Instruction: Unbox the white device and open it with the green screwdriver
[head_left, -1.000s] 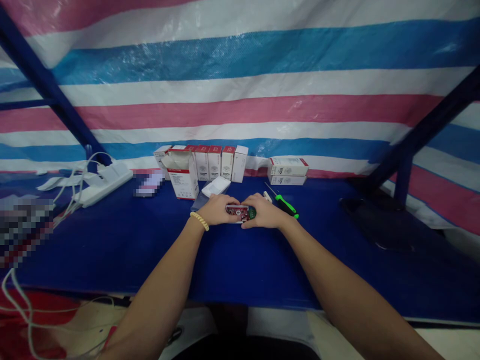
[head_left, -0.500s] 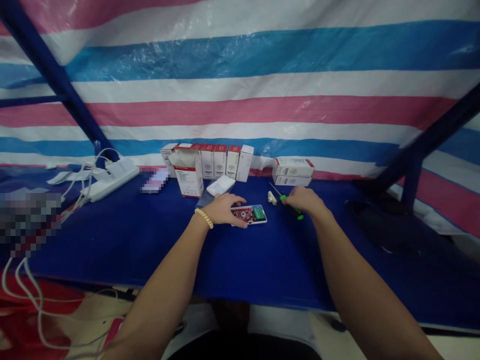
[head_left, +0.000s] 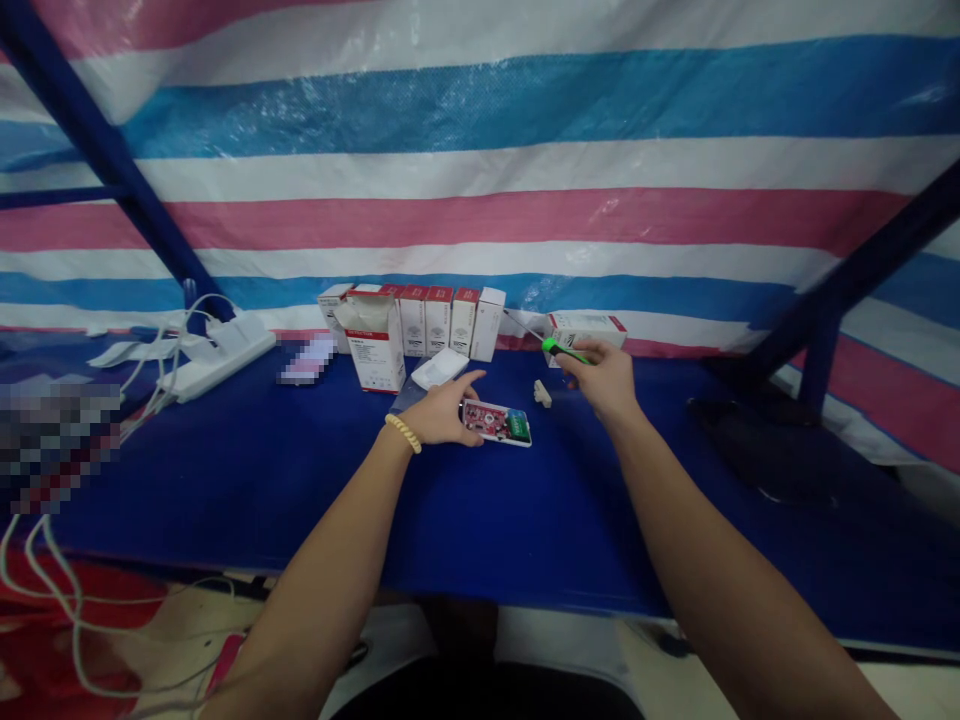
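Note:
My right hand [head_left: 604,378] grips a screwdriver [head_left: 559,350] by its green and black handle. The thin shaft points up and left, raised in front of the boxes at the back. My left hand [head_left: 439,410], with a yellow twisted band at the wrist, has thumb and forefinger spread around the left end of a white casing [head_left: 529,443]. Whether the thumb presses on it I cannot tell. In the casing lie a red circuit board [head_left: 491,420] and a green block [head_left: 517,425]. A small off-white part [head_left: 541,393] rests between my hands. Behind my left hand lies a white cover [head_left: 439,369].
An opened box [head_left: 377,350] stands before a row of red-and-white boxes [head_left: 439,322]. More boxes [head_left: 592,325] lie behind my right hand. On the left are a power strip [head_left: 217,365] with white cables and a blurred phone-like object [head_left: 307,360]. The blue table [head_left: 480,530] meets a striped sheet [head_left: 525,220].
My right hand has lifted the screwdriver up off the table, and its tip has swung left. My left hand's fingers have opened and drawn back slightly left on the casing.

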